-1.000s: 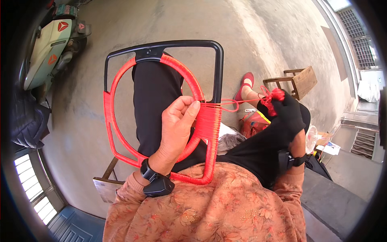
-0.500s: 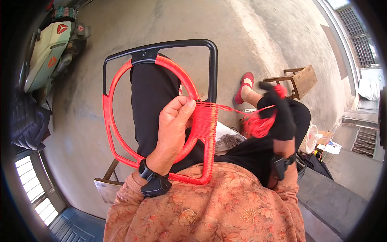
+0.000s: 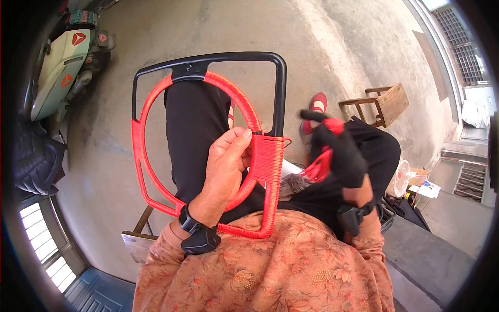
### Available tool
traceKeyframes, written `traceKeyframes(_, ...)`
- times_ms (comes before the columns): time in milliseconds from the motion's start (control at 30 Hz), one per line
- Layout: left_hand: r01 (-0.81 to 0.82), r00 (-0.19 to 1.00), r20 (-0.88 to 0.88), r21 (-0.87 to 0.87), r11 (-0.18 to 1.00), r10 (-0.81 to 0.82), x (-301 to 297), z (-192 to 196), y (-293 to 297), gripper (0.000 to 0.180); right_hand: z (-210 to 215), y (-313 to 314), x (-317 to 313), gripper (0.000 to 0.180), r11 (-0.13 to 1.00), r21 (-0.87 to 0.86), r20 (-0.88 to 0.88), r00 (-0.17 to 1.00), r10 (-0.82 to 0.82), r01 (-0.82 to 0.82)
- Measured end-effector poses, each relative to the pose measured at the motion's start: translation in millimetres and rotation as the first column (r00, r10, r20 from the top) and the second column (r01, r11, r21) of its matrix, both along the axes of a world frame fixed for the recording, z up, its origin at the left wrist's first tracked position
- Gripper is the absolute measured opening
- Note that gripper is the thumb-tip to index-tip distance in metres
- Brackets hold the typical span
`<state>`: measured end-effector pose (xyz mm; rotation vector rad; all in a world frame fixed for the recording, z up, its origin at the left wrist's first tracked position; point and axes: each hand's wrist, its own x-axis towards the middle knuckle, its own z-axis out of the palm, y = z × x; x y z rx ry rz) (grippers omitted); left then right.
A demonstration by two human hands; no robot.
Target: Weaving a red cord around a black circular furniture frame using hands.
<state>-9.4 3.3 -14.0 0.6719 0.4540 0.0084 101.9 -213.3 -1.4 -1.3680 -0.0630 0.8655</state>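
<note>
A black frame (image 3: 239, 57) with a ring inside it rests over my lap, tilted up. Red cord wraps much of the ring and the frame's lower and left parts; a dense wrapped band (image 3: 267, 158) joins ring and frame on the right. My bare left hand (image 3: 224, 161) pinches the ring at the top of that band, thumb uppermost. To the right, my right hand (image 3: 340, 151), in a black glove and smeared by motion, holds a loose bundle of red cord (image 3: 318, 167). A small loop of cord sticks out at the band's upper right corner.
A small wooden stool (image 3: 391, 105) stands at the right on the concrete floor (image 3: 125, 130). At the far left is a pale scooter (image 3: 65, 67) beside a dark padded cloth (image 3: 36, 156). Another wooden seat (image 3: 138, 244) shows behind my left arm. A bag and papers (image 3: 426, 190) lie at the right.
My right hand has moved left, closer to the frame, with the cord bundle. The cord stretched between band and hand has gone slack. The frame has shifted slightly; my left hand still pinches it.
</note>
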Motion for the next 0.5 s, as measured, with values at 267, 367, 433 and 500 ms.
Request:
traceKeyframes(267, 0.034, 0.999, -0.015, -0.007, 0.999, -0.034, -1.3, -0.9, 1.8, 0.013, 13.9, 28.0, -14.9, 0.025, 0.999, 0.013, -0.132, 0.99, -0.041, 0.043)
traceKeyframes(367, 0.139, 0.99, 0.017, -0.066, 0.988, -0.139, -0.6, 3.8, -1.5, 0.019, 8.4, 35.1, -15.1, 0.026, 0.914, 0.307, -0.244, 0.95, -0.193, 0.265)
traceKeyframes(433, 0.267, 0.964, 0.019, -0.055, 0.962, -0.266, -0.2, 8.1, -0.3, 0.028, 3.8, 40.0, -18.2, 0.021, 0.816, 0.432, -0.357, 0.904, -0.237, 0.384)
traceKeyframes(500, 0.333, 0.942, 0.066, -0.068, 0.941, -0.328, -0.2, 11.5, 0.7, 0.028, -2.8, 44.3, -13.7, 0.022, 0.717, 0.623, -0.407, 0.912, -0.045, 0.313)
